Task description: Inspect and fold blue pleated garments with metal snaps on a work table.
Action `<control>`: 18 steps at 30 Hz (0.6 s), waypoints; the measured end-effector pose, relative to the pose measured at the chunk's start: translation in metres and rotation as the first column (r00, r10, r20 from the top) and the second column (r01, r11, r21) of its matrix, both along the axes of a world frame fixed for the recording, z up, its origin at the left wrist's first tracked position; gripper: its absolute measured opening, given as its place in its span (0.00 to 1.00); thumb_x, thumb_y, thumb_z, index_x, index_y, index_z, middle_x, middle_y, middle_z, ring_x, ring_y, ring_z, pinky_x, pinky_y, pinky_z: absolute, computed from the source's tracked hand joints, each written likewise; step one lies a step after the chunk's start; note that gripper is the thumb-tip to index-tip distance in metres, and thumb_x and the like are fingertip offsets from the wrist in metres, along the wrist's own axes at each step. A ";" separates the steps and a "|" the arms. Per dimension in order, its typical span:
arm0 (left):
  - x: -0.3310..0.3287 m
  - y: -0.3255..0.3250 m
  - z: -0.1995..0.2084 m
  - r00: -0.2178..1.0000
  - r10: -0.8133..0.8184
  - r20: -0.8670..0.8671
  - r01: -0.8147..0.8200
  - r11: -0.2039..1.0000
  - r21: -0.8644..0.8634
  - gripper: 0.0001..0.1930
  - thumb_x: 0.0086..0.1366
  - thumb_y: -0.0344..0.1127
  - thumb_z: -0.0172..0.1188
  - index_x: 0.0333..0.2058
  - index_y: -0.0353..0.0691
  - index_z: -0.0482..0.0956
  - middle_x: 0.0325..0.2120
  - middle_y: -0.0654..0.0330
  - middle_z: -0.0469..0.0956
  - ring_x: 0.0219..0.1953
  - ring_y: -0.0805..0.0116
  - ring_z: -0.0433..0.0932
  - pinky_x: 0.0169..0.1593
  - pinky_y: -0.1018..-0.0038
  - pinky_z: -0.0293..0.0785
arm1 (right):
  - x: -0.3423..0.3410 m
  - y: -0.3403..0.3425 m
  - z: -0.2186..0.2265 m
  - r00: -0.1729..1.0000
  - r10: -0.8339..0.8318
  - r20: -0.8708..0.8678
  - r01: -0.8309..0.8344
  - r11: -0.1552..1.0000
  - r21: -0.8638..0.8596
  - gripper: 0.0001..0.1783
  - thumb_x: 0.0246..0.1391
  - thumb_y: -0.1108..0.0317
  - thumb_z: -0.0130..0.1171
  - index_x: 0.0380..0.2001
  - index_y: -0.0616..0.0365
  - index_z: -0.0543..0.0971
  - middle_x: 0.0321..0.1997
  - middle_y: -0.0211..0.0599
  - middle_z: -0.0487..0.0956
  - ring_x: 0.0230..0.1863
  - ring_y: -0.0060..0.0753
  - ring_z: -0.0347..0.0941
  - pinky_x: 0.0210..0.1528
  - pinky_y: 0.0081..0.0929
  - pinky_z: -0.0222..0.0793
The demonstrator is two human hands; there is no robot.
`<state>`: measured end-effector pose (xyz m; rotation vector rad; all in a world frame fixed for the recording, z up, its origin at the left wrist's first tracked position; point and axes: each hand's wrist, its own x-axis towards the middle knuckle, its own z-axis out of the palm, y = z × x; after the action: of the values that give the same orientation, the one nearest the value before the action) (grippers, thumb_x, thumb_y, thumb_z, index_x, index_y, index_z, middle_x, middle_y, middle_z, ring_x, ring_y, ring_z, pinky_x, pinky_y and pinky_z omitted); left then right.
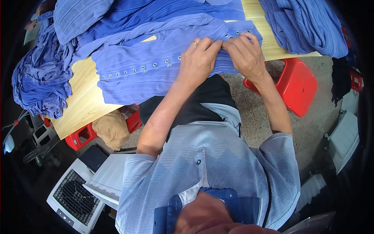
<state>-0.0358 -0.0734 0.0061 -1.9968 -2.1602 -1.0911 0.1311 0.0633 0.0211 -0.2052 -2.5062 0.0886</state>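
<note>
A blue ribbed button-front garment (132, 87) lies spread across the table in front of me. Along its front edge runs a row of small round light buttons or rings. My left hand (198, 61) rests on this front edge near the garment's right part, thumb and fingers pinched on the fabric. Close beside it, my right hand (247, 58) also pinches the cloth, its fingers curled near the collar end. The fingertips of both hands nearly meet, and what lies between them is hidden.
Blue garments pile up at the table's back (163, 17); more hang over its left end (41, 84), and a folded stack (307, 27) lies right. The yellow wooden table (80, 93) has red stools (302, 87) below. An air cooler (76, 197) stands lower left.
</note>
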 end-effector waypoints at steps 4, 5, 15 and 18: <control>0.002 -0.011 0.006 0.993 -0.036 -0.116 0.035 0.999 -0.004 0.15 0.64 0.30 0.75 0.50 0.46 0.91 0.37 0.65 0.84 0.36 0.64 0.84 0.36 0.67 0.82 | 0.027 -0.004 0.000 0.998 -0.026 0.055 0.036 0.981 -0.192 0.16 0.55 0.71 0.73 0.48 0.60 0.87 0.45 0.35 0.85 0.48 0.40 0.81 0.56 0.41 0.75; 0.002 -0.013 0.009 0.993 -0.041 -0.112 0.042 0.999 0.001 0.15 0.64 0.30 0.75 0.50 0.46 0.91 0.37 0.65 0.84 0.36 0.64 0.84 0.36 0.67 0.82 | 0.034 -0.005 -0.001 0.999 -0.026 0.048 0.036 0.974 -0.225 0.17 0.55 0.72 0.74 0.48 0.60 0.87 0.46 0.35 0.85 0.48 0.41 0.81 0.55 0.42 0.75; 0.020 -0.008 0.027 0.977 -0.048 -0.208 0.037 0.998 -0.058 0.12 0.62 0.36 0.79 0.44 0.44 0.91 0.37 0.64 0.83 0.35 0.63 0.83 0.34 0.65 0.81 | 0.054 0.005 -0.006 0.997 -0.076 0.027 0.079 0.987 -0.139 0.13 0.53 0.75 0.68 0.44 0.59 0.87 0.45 0.35 0.85 0.49 0.40 0.82 0.58 0.41 0.73; 0.026 0.008 0.023 0.987 -0.030 -0.160 0.019 0.998 -0.068 0.10 0.63 0.34 0.77 0.41 0.42 0.88 0.34 0.61 0.81 0.34 0.60 0.83 0.35 0.62 0.80 | 0.053 -0.002 -0.004 0.995 -0.089 -0.042 0.080 0.981 -0.178 0.13 0.53 0.75 0.68 0.43 0.59 0.88 0.45 0.34 0.85 0.49 0.40 0.82 0.59 0.41 0.73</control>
<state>-0.0095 -0.0650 0.0286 -2.0640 -2.1221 -0.8378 0.1846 0.0608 0.0169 -0.3768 -2.4364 0.2778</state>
